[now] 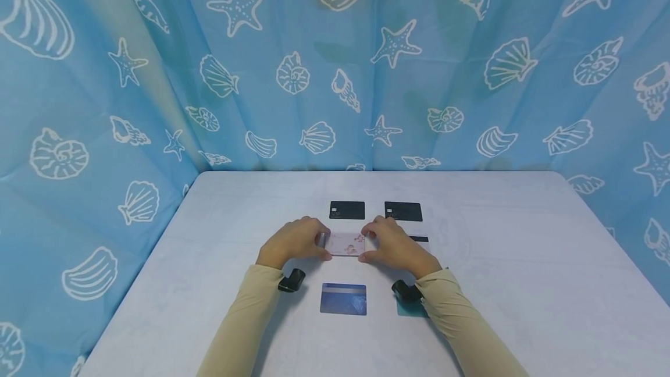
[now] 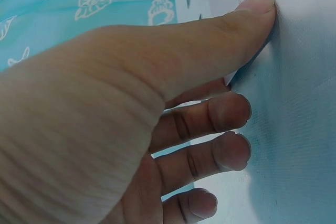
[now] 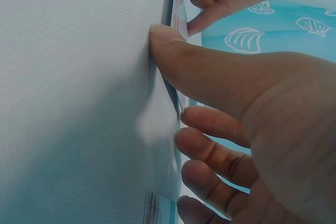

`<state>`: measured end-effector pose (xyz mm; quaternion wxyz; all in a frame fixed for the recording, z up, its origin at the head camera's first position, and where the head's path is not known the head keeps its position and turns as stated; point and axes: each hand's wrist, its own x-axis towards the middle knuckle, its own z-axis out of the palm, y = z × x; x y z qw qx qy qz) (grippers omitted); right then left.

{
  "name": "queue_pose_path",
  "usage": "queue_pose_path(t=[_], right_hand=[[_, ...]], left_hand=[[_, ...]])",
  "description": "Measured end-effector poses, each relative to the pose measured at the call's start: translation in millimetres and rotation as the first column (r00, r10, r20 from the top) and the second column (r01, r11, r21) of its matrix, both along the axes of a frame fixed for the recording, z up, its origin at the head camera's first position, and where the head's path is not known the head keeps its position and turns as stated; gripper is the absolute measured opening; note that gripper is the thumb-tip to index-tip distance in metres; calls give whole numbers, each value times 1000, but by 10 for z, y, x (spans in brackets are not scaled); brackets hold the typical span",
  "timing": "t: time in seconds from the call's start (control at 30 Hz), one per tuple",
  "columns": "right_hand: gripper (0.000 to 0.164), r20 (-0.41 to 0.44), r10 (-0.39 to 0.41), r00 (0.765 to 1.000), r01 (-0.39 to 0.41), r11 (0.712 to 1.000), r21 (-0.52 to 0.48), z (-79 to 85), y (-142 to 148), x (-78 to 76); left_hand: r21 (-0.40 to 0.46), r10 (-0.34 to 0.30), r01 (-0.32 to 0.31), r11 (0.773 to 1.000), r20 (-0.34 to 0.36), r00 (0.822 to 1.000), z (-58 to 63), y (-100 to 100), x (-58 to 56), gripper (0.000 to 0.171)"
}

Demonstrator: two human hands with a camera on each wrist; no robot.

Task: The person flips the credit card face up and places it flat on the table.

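blue cloth curtain [image 1: 335, 103] hangs at the back in soft folds, with white shells and sea stars all over it. in front is a pale, smooth table [image 1: 513, 307] with round back corners. two arms in long tan sleeves [image 1: 242, 319] reach in from the near edge and lean toward each other. the left hand [image 1: 297, 241] and the right hand [image 1: 396, 247] face each other, with bent fingers and the thumbs on the near side. each hand pinches one end of a pink flowered card [image 1: 346, 244], so the card sits right between them. it is thin and flat, with straight sides and little flowers near its right end. i cannot tell if it touches the table. the other fingers of each hand curl loosely below the thumb in the wrist views. past the hands are two shiny black cards, one on the left [image 1: 347, 210] and one on the right [image 1: 403, 211]. a white card with a black stripe [image 1: 421, 241] peeks out beside the right hand. nearer are a blue card [image 1: 343, 299] and a teal card [image 1: 410, 309], partly hidden by the right arm.
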<state>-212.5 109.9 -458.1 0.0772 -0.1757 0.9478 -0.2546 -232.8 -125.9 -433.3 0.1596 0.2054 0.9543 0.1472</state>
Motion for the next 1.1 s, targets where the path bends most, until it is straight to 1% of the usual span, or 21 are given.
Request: queue_pose_path(t=[0.23,0.6,0.8,0.87,0.97,1.03,1.1], right_hand=[[53,-10,6,1000,-6,1000,-2,-10,4,-3],[53,-21,-11,1000,12,1000,20,-13,-18,13],[55,-15,-16,1000,16,999,30,33,29,17],[55,-17,-25,1000,26,999,28,61,73,20],[53,-34,-36,999,36,999,-6,127,158,25],[52,-47,-39,998,37,998,-41,181,207,25],[51,-62,-26,998,21,997,-77,226,245,23]], left_hand=[[-2,18,-18,1000,4,1000,0,0,0,55],[3,23,-23,1000,6,1000,-13,3,-1,54],[27,15,-15,1000,-7,1000,35,3,14,59],[34,0,1,999,-28,1000,53,4,18,60],[46,-27,31,998,-85,996,82,3,22,58],[54,-36,43,998,-137,990,100,5,26,54],[61,-39,51,997,-189,981,115,3,32,50]])
